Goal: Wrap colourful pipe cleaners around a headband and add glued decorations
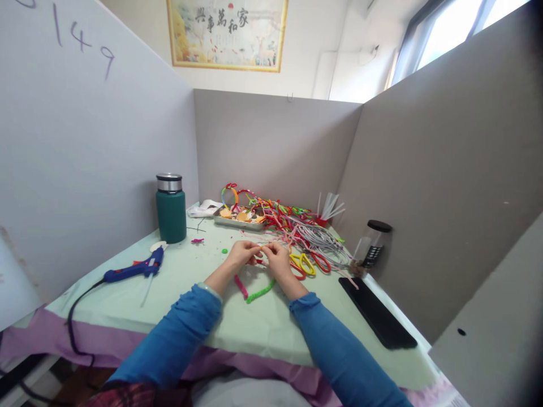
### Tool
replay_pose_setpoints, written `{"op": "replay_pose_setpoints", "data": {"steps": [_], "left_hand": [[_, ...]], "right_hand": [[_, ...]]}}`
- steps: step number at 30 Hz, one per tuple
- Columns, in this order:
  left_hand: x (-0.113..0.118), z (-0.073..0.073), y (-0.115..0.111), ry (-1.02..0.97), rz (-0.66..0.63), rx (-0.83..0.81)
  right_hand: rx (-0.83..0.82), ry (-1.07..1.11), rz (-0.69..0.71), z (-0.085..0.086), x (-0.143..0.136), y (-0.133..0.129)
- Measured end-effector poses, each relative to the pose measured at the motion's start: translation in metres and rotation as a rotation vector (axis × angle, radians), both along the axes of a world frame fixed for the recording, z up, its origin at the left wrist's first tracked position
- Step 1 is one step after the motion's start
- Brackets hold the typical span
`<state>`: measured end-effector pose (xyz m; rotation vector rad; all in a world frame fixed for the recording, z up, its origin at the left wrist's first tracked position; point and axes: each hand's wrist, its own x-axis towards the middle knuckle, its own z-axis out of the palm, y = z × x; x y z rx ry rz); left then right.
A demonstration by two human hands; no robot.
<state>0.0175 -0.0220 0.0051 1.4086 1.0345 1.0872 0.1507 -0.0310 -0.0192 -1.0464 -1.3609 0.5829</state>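
Observation:
My left hand (244, 254) and my right hand (277, 261) meet over the middle of the table, fingertips pinched close together. Between them they hold a coiled pipe-cleaner loop (260, 293), with its pink and green lengths hanging below the hands and meeting at a corner. A bit of red shows near the fingertips; what exactly is pinched there is too small to make out. Right beside my right hand lie yellow-handled scissors (304, 264) and red-handled scissors (321, 262). A small green piece (224, 251) rests on the cloth left of my hands.
A hot glue gun (134, 271) with its cord and a green bottle (171, 216) stand left. Behind are a metal tray (240, 224) of small pieces and a heap of pipe cleaners (282, 217). At right lie a black phone-like slab (377, 314) and a clear jar (371, 249).

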Motion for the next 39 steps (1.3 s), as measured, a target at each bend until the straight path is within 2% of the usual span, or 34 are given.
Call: {"op": "replay_pose_setpoints", "data": {"steps": [2,5,9,12,15,18,24,32,35,39], "left_hand": [[-0.003,0.003,-0.002,-0.068,-0.016,-0.063],[-0.009,0.007,-0.003,-0.179,-0.058,-0.167],[-0.014,0.011,-0.004,-0.304,-0.204,-0.285],[-0.014,0.011,-0.004,-0.343,-0.274,-0.306],[-0.011,0.01,-0.005,-0.341,-0.25,-0.248],[-0.008,0.01,-0.007,-0.272,-0.169,-0.166],[-0.008,0.013,-0.011,-0.144,-0.091,-0.035],[-0.01,0.015,-0.009,-0.022,-0.057,0.011],[-0.01,0.015,-0.009,-0.08,-0.085,-0.026],[-0.012,0.012,-0.006,-0.192,-0.167,-0.099]], "right_hand": [[-0.007,0.095,0.071,-0.001,0.0,0.001],[-0.004,0.12,0.135,0.002,-0.001,-0.001],[0.004,0.154,0.207,0.01,-0.001,-0.008],[-0.008,0.22,0.268,0.013,-0.001,-0.011],[-0.04,0.269,0.302,0.012,-0.001,-0.01],[-0.033,0.234,0.255,0.009,0.0,-0.007],[0.056,0.048,0.152,0.006,0.001,-0.003],[0.135,-0.249,0.053,0.01,0.006,-0.011],[0.116,-0.196,0.079,0.011,0.007,-0.01],[0.064,-0.036,0.184,0.01,0.006,-0.005]]}}
